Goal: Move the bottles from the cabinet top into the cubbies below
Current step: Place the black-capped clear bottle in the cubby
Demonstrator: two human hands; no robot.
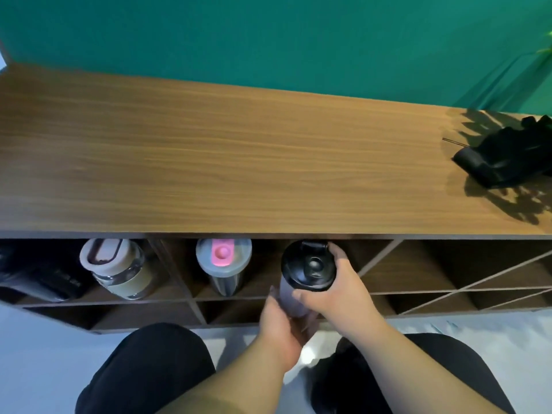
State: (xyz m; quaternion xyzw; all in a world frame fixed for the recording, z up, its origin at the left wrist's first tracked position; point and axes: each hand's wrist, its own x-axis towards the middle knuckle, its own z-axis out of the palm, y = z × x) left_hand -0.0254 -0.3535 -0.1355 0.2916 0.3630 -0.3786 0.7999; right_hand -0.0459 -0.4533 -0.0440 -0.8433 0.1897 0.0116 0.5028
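Note:
A grey bottle with a black lid (pixel 309 268) stands in front of the top row of cubbies, right of the middle. My right hand (pixel 343 294) wraps its neck just under the lid. My left hand (pixel 285 327) grips its lower body from below. Left of it, a steel bottle with a grey and pink lid (pixel 224 264) stands in a cubby. A glass bottle with a beige lid and band (pixel 119 268) stands in the cubby further left. The wooden cabinet top (pixel 224 156) carries no bottles.
A black bag (pixel 507 156) lies at the right end of the cabinet top, under plant shadows. A dark object (pixel 44 276) fills the far-left cubby. Cubbies to the right (pixel 448 264) and the lower row look empty. My dark-trousered knees are below, over a pale floor.

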